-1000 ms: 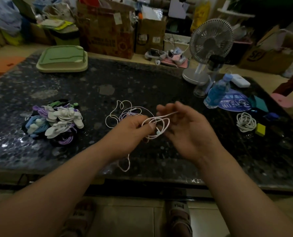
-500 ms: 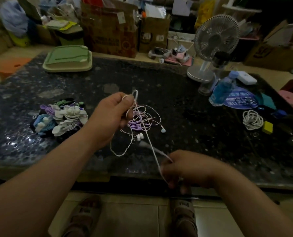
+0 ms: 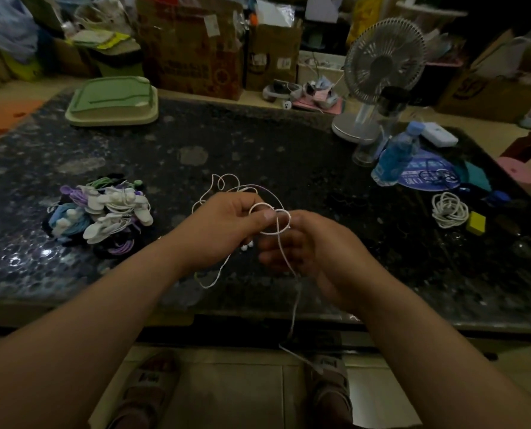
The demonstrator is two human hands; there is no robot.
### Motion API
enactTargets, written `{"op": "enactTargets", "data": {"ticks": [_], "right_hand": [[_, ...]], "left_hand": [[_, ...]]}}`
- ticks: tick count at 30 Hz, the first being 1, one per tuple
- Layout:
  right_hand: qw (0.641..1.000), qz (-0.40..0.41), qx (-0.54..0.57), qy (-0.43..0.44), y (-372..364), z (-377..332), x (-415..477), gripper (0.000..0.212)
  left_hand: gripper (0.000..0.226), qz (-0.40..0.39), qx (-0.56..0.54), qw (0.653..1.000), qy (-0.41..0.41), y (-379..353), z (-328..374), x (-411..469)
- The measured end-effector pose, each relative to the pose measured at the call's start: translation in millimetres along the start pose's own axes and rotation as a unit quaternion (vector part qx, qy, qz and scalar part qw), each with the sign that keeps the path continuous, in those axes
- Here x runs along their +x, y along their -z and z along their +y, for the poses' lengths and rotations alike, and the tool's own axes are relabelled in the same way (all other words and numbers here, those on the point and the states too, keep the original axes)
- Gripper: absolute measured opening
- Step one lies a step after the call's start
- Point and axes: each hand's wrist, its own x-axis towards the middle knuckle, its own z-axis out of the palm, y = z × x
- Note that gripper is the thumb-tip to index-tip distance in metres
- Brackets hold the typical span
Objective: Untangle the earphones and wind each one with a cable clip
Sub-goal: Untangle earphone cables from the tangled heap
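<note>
Left hand (image 3: 227, 224) and right hand (image 3: 313, 252) grips both pinching the earphone cable (image 3: 261, 204) loop, above the worktop's (image 3: 258, 144) near edge, tail dangling past it

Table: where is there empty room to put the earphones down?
The bare stretch of table between the green tray and the fan, beyond the white earphones. Crowded: the wound earphone pile at left; the bottle and coiled cable at right.

Thin white earphone cable (image 3: 279, 239) forms a small loop pinched at the fingers (image 3: 265, 215); loose coils beyond them; earbuds (image 3: 247, 246) dangling just below.
</note>
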Motion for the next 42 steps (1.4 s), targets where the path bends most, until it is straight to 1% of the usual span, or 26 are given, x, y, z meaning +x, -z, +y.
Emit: {"op": "enactTargets", "data": {"ticks": [2,4,6,8,9,10,11,12,13,15,16,17,18,19,21,23,25,27,28,29,31,33,35,37,40,42], "right_hand": [[1.0,0.005,-0.026,0.008,1.4,4.9,0.8,0.028],[0.996,0.057,-0.063,0.012,6.4,9.9,4.7,0.029],[0.995,0.1,-0.024,0.01,12.9,8.2,7.4,0.034],[0.99,0.125,0.061,0.001,16.8,3.3,8.1,0.047],[0.988,0.132,0.082,-0.003,17.3,2.1,8.8,0.049],[0.989,0.136,0.056,-0.003,18.6,3.1,10.1,0.049],[0.992,0.128,-0.017,-0.002,19.9,3.4,9.2,0.047],[0.989,0.093,-0.119,-0.003,22.5,6.2,8.6,0.041],[0.974,0.027,-0.224,-0.013,22.8,8.2,6.3,0.034],[0.91,-0.114,-0.396,-0.053,21.1,10.6,-0.5,0.015],[0.881,-0.146,-0.447,-0.062,20.5,13.4,-1.0,0.017],[0.867,-0.143,-0.473,-0.06,18.3,13.3,-1.8,0.026],[0.87,-0.118,-0.475,-0.055,16.3,11.9,-1.0,0.035],[0.889,-0.081,-0.447,-0.053,14.5,10.5,-0.3,0.043],[0.94,-0.037,-0.336,-0.036,12.8,9.9,2.4,0.065],[0.97,-0.025,-0.241,0.001,6.8,11.9,4.7,0.076],[0.974,-0.008,-0.221,0.043,1.5,17.3,8.7,0.072],[0.968,-0.003,-0.244,0.065,-4.3,18.0,11.0,0.047],[0.968,0.007,-0.24,0.076,-5.5,17.0,12.7,0.042],[0.971,0.028,-0.221,0.082,-5.5,15.1,14.4,0.045],[0.978,0.098,-0.17,0.065,-0.8,8.8,16.1,0.046],[0.978,0.153,-0.14,0.023,7.8,5.4,17.5,0.04],[0.974,0.163,-0.156,0.018,14.0,7.9,19.8,0.03],[0.971,0.16,-0.169,0.046,11.9,9.5,19.1,0.032],[0.983,0.077,-0.153,0.068,0.2,7.0,16.9,0.041],[0.975,0.039,-0.209,0.058,-5.1,5.9,17.3,0.05]], "left_hand": [[0.022,-0.013,-0.016,1.0,0.018,0.4,-0.4,-0.3],[0.027,-0.028,-0.041,0.998,0.04,3.9,-2.6,-1.2],[0.036,-0.034,-0.038,0.997,0.051,6.2,-2.9,-3.0],[0.044,-0.018,-0.04,0.998,0.054,7.6,-1.6,-3.8],[0.041,0.003,-0.056,0.997,0.054,8.8,-1.7,-3.2],[0.037,0.028,-0.086,0.994,0.056,10.8,-2.2,-2.4],[0.034,0.05,-0.121,0.99,0.056,13.6,-3.9,-0.6],[0.031,0.065,-0.154,0.984,0.057,16.1,-5.1,1.8],[0.029,0.073,-0.173,0.981,0.058,18.2,-7.1,2.5],[0.026,0.066,-0.17,0.981,0.059,17.7,-8.0,3.6],[0.026,0.055,-0.151,0.985,0.06,16.2,-7.6,3.3],[0.026,0.043,-0.122,0.99,0.057,14.1,-7.6,2.6],[0.027,0.031,-0.089,0.994,0.052,11.7,-6.4,1.7],[0.027,0.02,-0.058,0.997,0.045,9.0,-6.1,1.3],[0.028,-0.002,-0.009,1.0,0.023,3.5,-5.6,0.5],[0.028,-0.02,0.021,1.0,0.004,-1.4,-5.3,0.9],[0.028,-0.02,0.016,1.0,-0.009,-4.0,-5.6,1.2],[0.032,0.005,0.012,1.0,-0.009,-2.6,-4.2,2.1],[0.034,0.016,0.012,1.0,-0.004,-1.5,-3.3,2.3],[0.036,0.024,0.007,1.0,0.005,-0.8,-3.7,2.9],[0.036,0.029,-0.04,0.998,0.035,1.3,-5.0,3.1],[0.036,0.017,-0.092,0.994,0.05,4.8,-8.1,3.4],[0.035,0.011,-0.062,0.997,0.047,9.2,-12.3,2.7],[0.029,-0.002,0.015,0.999,0.028,8.6,-11.7,0.5],[0.021,-0.025,0.085,0.996,-0.007,2.3,-11.4,0.1],[0.019,-0.021,0.075,0.997,-0.013,1.8,-10.3,-0.4]]}}
